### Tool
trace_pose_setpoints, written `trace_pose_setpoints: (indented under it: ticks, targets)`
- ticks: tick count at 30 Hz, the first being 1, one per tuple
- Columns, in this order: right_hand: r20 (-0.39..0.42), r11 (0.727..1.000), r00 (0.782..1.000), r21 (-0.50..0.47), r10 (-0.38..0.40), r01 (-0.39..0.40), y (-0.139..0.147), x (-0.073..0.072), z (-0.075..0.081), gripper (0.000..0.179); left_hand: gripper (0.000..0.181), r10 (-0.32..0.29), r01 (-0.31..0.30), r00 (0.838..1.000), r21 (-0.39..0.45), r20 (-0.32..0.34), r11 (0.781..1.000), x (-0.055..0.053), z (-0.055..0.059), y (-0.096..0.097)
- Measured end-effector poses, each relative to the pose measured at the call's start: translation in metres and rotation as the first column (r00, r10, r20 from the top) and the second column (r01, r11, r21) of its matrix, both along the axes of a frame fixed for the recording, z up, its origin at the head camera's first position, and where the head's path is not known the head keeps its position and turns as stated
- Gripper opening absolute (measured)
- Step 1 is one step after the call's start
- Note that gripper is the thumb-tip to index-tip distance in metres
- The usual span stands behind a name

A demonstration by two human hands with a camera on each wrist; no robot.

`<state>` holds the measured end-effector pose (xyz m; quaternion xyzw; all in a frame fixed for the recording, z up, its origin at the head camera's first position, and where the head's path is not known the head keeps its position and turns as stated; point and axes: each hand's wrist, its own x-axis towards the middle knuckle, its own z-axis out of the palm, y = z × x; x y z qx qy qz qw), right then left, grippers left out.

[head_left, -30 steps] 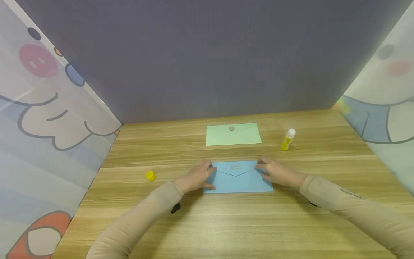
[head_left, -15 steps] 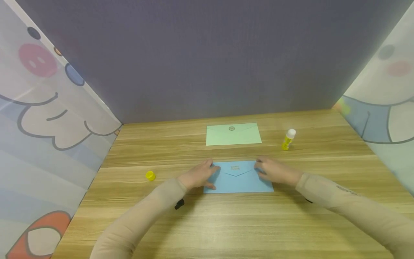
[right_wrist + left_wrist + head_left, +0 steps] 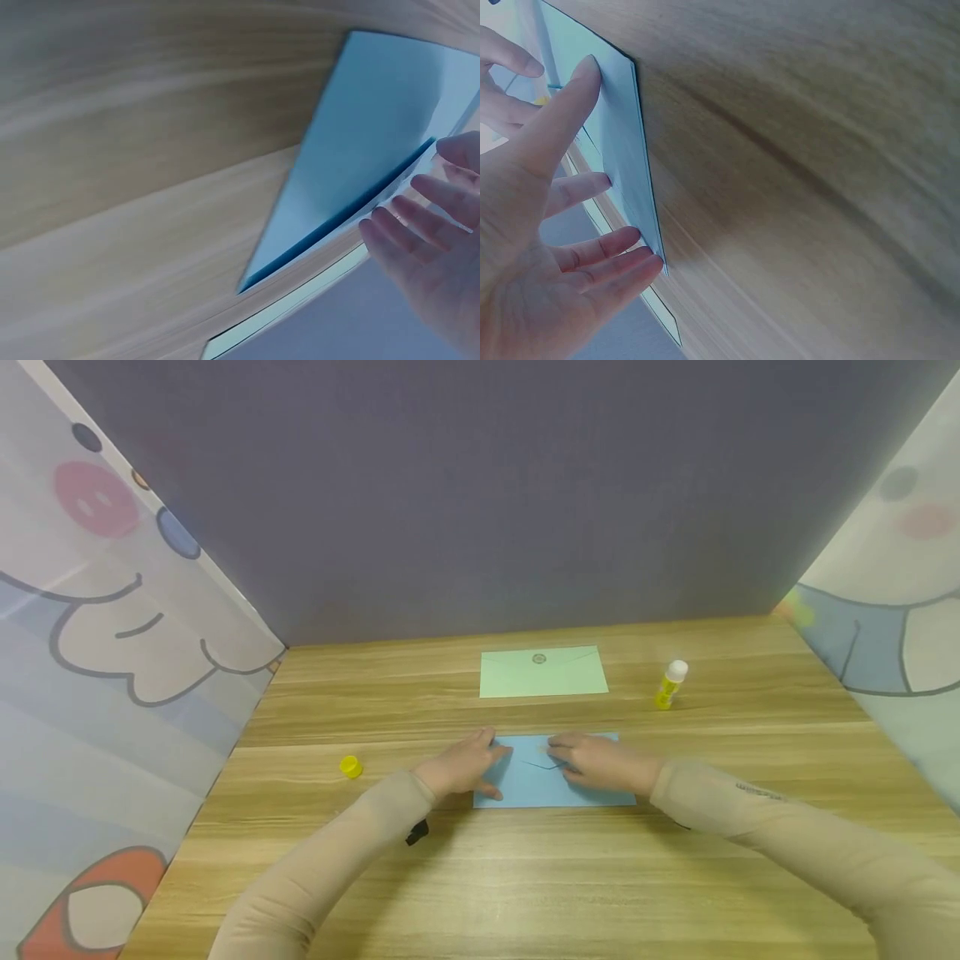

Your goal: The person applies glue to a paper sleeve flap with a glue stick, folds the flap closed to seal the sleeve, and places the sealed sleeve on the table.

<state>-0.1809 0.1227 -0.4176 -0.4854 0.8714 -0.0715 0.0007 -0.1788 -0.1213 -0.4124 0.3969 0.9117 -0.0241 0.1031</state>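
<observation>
A blue envelope [image 3: 525, 789] lies flat on the wooden table with its pointed flap folded down toward the person. My left hand [image 3: 461, 768] rests on the envelope's left end, fingers and thumb spread; the left wrist view shows the fingertips [image 3: 604, 180] touching the paper. The right hand [image 3: 603, 762] is over the flap near its tip, its fingers lightly bent and pressing on the paper. It covers the printed mark and the flap's right part. In the right wrist view, a dark gap runs under the flap's edge toward the envelope's right end.
Behind the blue envelope lies a light green envelope [image 3: 543, 678] with a round printed seal. A yellow glue stick [image 3: 671, 685] with a white end stands at the back right. To the left is a small yellow cap [image 3: 350, 767]. A grey panel [image 3: 510, 510] closes the back.
My right hand has slid left from the envelope's right end onto the flap near its tip. The left hand first shifted slightly inward, then stayed still. The envelope keeps its place.
</observation>
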Motion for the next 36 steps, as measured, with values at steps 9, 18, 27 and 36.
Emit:
trace_pose_setpoints:
  ticks: [9, 18, 27, 36]
  targets:
    - [0.113, 0.997, 0.993, 0.061, 0.029, -0.036, -0.015, 0.005, 0.0, 0.04, 0.074, -0.024, 0.025, 1.0, 0.014, -0.015, 1.0, 0.002, 0.0, 0.0]
    - [0.159, 0.998, 0.987, 0.064, -0.022, 0.012, -0.008, 0.005, 0.0, 0.039, 0.073, -0.027, 0.028, 0.999, 0.028, -0.021, 0.999, 0.002, 0.0, -0.001]
    - [0.138, 0.999, 0.99, 0.052, -0.02, 0.013, 0.012, 0.008, -0.004, 0.04, 0.073, -0.036, 0.037, 0.999, 0.033, -0.033, 0.999, 0.004, 0.001, -0.003]
    - [0.136, 0.996, 0.99, 0.087, -0.044, 0.032, 0.013, 0.013, -0.003, 0.044, 0.07, 0.014, -0.014, 1.0, -0.05, 0.011, 0.999, 0.012, -0.005, -0.007]
